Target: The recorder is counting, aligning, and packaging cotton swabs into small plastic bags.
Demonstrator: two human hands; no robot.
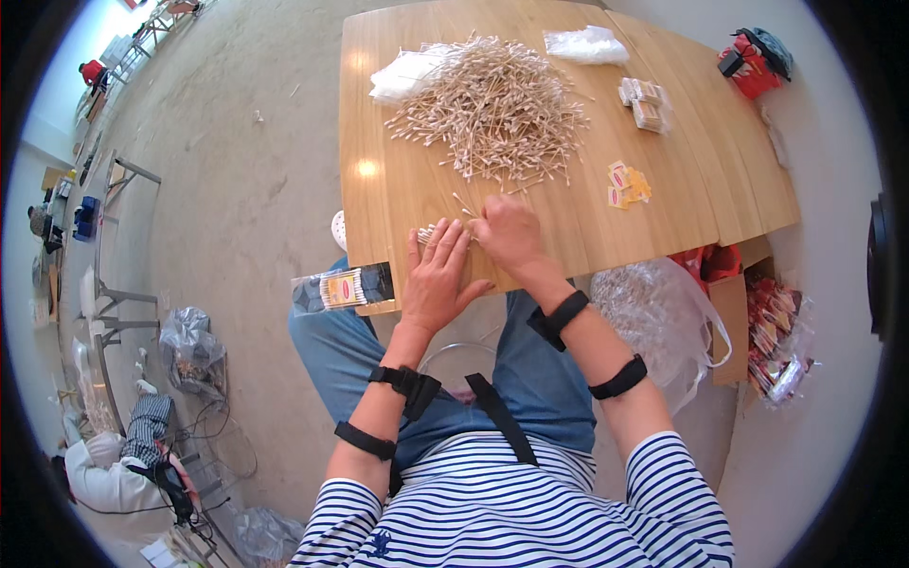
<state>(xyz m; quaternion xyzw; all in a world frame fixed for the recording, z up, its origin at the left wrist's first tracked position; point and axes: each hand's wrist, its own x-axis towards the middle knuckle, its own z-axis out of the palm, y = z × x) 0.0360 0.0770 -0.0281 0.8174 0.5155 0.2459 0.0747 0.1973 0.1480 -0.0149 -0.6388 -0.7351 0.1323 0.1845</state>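
My left hand [438, 275] lies flat with its fingers stretched out over a small bunch of cotton swabs [426, 233] near the table's front edge. The white tips show at its fingertips; the rest of the bunch is hidden. Right beside it, my right hand [509, 232] is closed, its fingers curled, with cotton swabs [462, 203] poking out by its thumb. Beyond both hands spreads a big loose pile of cotton swabs [502, 109]. At the near left corner lies a clear packet of swabs [343, 288] with a yellow and white card.
On the wooden table [398, 189] are clear plastic bags [587, 44], filled swab packets [646, 104] and small yellow cards [627, 185]. A red bag [755, 66] sits by the wall. Right of my legs stand a clear plastic sack [649, 317] and a cardboard box [727, 327].
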